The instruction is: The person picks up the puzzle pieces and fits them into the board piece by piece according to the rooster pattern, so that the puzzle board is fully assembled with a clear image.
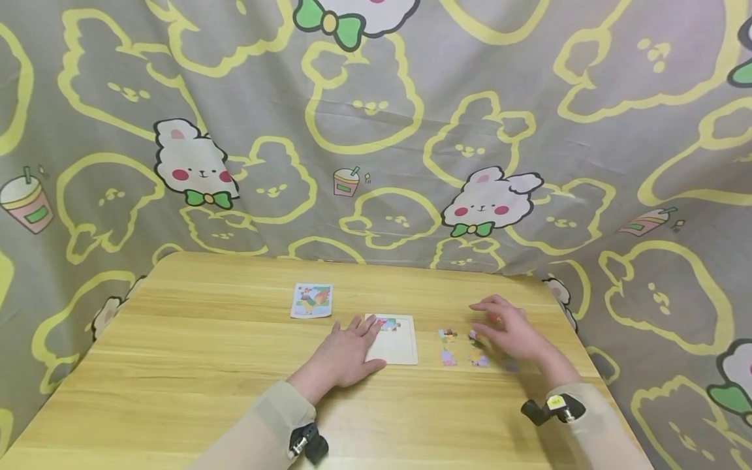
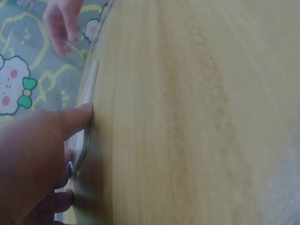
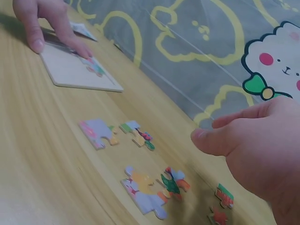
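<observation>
- Puzzle tray (image 1: 405, 352) sits mid-table, only a small pictured section (image 1: 390, 324) along its far edge; most of the fitting looks undone.
- Left hand (image 1: 346, 352) lies flat, fingers spread over the tray's near-left side, seemingly steadying it.
- Right hand (image 1: 511, 329) hovers above loose puzzle pieces (image 3: 96, 131), thumb and fingers apart, no grip visible.
- Step in hand: probably choosing a piece; next move calls for a thumb-and-finger pinch on a thin edge.
- Pieces: flat, knobbed, printed lilac, orange, green.
- Tray: pale, thin, rounded corners.
- Table (image 1: 176, 352): smooth yellowish wood grain; picture card (image 1: 312, 300) beyond the left hand.
- Curtain (image 1: 264, 98): creased grey cloth.
</observation>
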`<state>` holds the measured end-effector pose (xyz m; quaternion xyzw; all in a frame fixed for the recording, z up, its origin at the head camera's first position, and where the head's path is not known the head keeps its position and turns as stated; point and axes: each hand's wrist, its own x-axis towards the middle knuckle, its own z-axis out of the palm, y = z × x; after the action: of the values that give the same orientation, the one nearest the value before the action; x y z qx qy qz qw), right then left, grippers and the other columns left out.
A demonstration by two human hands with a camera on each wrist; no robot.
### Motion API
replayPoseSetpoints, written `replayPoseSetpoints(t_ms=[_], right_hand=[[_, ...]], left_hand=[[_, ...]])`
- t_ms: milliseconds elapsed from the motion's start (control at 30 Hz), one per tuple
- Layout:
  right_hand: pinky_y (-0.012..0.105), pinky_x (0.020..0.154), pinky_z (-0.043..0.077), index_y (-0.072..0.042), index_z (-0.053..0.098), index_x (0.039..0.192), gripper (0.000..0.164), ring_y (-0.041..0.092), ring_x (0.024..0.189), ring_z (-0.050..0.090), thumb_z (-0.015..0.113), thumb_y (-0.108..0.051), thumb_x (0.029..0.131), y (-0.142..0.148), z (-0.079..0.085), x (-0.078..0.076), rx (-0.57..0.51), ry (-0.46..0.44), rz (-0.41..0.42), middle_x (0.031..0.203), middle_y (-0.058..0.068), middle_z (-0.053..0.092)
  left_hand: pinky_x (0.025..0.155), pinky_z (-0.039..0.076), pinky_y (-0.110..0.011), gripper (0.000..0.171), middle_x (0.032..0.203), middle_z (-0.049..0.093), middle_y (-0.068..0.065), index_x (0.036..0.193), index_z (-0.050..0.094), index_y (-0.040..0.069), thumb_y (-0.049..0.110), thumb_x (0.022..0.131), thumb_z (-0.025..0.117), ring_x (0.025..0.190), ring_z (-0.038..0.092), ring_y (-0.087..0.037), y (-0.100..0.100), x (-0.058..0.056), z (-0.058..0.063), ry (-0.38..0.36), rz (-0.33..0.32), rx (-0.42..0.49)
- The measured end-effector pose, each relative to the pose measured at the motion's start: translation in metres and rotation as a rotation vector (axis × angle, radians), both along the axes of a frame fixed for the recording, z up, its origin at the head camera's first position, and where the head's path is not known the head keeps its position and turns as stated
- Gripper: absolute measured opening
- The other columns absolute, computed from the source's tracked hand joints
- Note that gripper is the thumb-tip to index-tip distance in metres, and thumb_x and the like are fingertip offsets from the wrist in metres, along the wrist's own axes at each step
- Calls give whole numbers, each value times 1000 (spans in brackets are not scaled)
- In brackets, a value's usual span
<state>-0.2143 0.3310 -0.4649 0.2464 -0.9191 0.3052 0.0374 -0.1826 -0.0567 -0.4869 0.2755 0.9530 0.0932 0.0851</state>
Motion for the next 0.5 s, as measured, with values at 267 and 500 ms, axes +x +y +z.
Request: replayPoseSetpoints(t_ms=[267, 500], right_hand=[[57, 92, 26, 0, 67, 135, 45, 34, 102, 63, 82, -8, 94, 13, -2, -3, 39, -2, -24, 126, 15, 63], [75, 98, 24, 2, 65, 138, 48, 42, 115, 65, 81, -6, 93, 26, -2, -7, 81, -53, -58, 131, 15, 63]], left_hand=[[117, 32, -67, 83, 172, 31, -8, 166, 36, 8, 62, 105, 54, 155, 31, -37, 0, 1, 2, 6, -2, 7], [117, 31, -67, 83, 171, 32, -9, 165, 37, 8, 61, 105, 54, 155, 31, -37, 0, 2, 3, 7, 2, 6]])
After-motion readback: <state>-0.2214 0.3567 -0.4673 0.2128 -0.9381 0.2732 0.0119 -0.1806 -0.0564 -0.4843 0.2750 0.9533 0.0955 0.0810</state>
